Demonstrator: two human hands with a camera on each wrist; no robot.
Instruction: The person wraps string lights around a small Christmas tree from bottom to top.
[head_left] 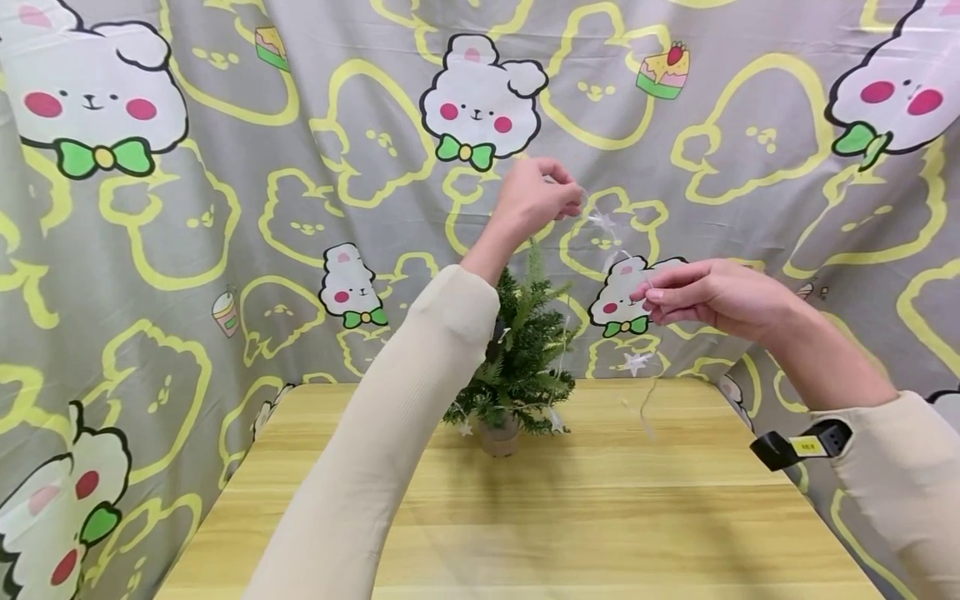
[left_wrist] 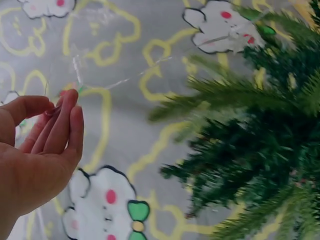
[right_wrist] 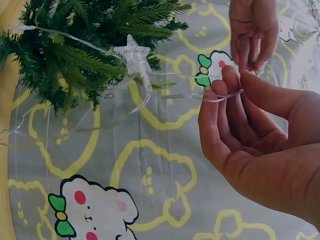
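Note:
A small artificial Christmas tree (head_left: pixel 536 358) stands on the table in a round light-brown base (head_left: pixel 499 437). A clear string of star lights (head_left: pixel 602 222) hangs in the air beside it, and some of its wire lies among the branches. Above and just right of the treetop, my left hand (head_left: pixel 534 198) pinches the string between thumb and fingers. Lower and to the right, my right hand (head_left: pixel 716 298) pinches the same wire (right_wrist: pixel 227 96). One clear star (head_left: pixel 636 362) dangles below the right hand. Other stars (head_left: pixel 555 419) show at the lower branches.
The wooden table (head_left: pixel 600 517) runs from the tree towards me. Behind and beside it hangs a grey curtain (head_left: pixel 480 208) printed with yellow outlines and white cartoon animals. A black device (head_left: pixel 802 446) is strapped on the right wrist. The loose wire end (head_left: pixel 647 417) trails down near the table.

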